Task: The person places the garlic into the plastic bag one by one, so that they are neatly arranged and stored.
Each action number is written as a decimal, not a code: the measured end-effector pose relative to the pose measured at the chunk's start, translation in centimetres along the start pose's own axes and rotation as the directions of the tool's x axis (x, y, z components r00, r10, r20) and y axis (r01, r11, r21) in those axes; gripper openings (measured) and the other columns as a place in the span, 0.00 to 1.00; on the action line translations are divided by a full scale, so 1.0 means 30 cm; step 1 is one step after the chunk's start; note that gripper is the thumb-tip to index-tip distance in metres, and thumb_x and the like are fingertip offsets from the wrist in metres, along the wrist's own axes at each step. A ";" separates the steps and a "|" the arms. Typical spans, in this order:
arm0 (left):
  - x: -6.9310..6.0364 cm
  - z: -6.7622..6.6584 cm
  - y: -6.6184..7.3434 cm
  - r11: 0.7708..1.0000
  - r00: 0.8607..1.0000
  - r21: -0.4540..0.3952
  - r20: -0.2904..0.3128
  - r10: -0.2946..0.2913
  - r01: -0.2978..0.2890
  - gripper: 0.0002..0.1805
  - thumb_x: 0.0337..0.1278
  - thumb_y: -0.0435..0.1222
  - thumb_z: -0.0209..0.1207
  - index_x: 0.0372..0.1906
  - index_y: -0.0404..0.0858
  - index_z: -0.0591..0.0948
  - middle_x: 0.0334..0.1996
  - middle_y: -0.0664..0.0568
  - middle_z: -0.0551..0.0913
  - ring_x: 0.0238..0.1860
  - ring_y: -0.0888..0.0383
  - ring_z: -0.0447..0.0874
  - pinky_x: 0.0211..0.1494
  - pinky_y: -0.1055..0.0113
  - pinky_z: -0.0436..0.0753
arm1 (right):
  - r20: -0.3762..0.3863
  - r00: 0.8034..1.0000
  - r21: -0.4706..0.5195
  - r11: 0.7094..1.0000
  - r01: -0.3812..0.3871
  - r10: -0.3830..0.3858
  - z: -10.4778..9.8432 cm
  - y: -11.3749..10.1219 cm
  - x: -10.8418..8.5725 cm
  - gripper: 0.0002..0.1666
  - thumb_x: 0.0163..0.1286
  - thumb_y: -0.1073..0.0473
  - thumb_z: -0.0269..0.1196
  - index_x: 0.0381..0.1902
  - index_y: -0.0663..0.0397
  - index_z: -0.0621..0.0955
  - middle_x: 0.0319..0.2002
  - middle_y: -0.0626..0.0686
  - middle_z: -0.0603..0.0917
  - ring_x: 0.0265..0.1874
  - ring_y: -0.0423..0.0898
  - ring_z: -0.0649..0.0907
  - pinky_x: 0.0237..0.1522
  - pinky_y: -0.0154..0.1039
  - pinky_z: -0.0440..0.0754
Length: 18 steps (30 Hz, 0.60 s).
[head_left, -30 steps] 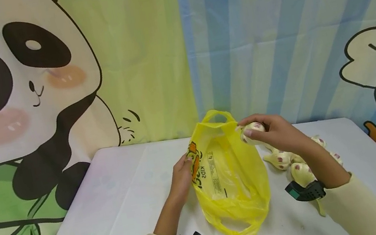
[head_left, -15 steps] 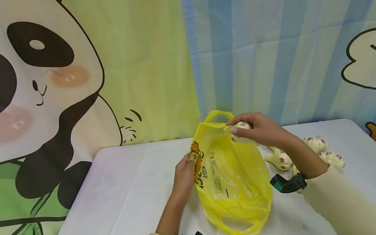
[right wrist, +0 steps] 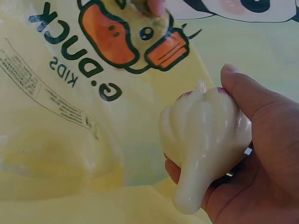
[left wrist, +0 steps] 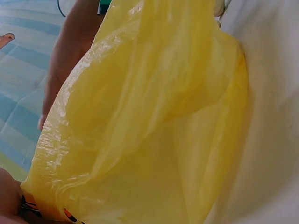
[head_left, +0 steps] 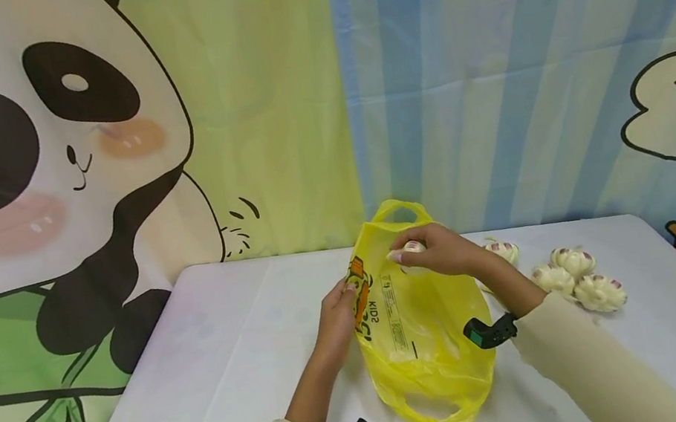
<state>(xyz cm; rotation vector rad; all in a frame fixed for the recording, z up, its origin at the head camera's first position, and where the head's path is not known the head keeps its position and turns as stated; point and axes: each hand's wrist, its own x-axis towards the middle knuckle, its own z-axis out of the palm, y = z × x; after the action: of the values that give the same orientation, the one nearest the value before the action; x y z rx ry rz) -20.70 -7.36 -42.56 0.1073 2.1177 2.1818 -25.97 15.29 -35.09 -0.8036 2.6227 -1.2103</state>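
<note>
A yellow plastic bag (head_left: pixel 432 345) with a printed duck lies mouth-open on the table. My left hand (head_left: pixel 335 324) pinches its left edge beside the orange print. Over the bag's mouth, my right hand (head_left: pixel 440 249) grips a white garlic bulb (right wrist: pixel 205 130) with purple marks. In the right wrist view, thumb and fingers wrap the bulb, its pale stem pointing down toward the camera. The left wrist view is mostly filled by the bag (left wrist: pixel 140 116), with the right hand (left wrist: pixel 70 51) partly hidden behind it.
Several more garlic bulbs (head_left: pixel 599 293) lie on the white table (head_left: pixel 231 335) right of the bag, some partly behind the right forearm. A curtain (head_left: pixel 456 69) with a printed panda and stripes hangs behind the table's far edge.
My right hand has carried the garlic bulb leftward and slightly down, from the bag's right rim to over its opening. The left hand keeps its hold on the bag.
</note>
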 end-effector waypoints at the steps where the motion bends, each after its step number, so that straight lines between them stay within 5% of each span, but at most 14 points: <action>1: 0.000 0.001 -0.002 1.000 1.000 0.001 0.002 0.002 -0.002 0.24 0.77 0.43 0.40 0.69 0.38 0.69 0.45 0.32 0.80 0.46 0.33 0.78 0.53 0.46 0.76 | 0.005 1.000 -0.004 1.000 0.002 -0.002 0.007 0.007 0.004 0.18 0.72 0.48 0.60 0.51 0.52 0.83 0.40 0.49 0.84 0.40 0.46 0.82 0.43 0.45 0.81; 18: 0.003 0.003 -0.009 1.000 1.000 -0.014 0.007 0.016 -0.016 0.25 0.77 0.42 0.40 0.71 0.36 0.66 0.49 0.31 0.77 0.50 0.34 0.75 0.58 0.45 0.72 | -0.008 1.000 0.010 1.000 0.006 -0.006 0.075 0.099 0.022 0.20 0.71 0.49 0.61 0.51 0.57 0.83 0.43 0.51 0.84 0.36 0.43 0.83 0.38 0.41 0.82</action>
<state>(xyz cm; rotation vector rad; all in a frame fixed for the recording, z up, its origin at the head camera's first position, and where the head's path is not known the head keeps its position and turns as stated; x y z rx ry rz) -20.78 -7.24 -42.83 0.1316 2.1049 2.2012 -26.99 15.02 -38.72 -0.8074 2.6208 -1.2297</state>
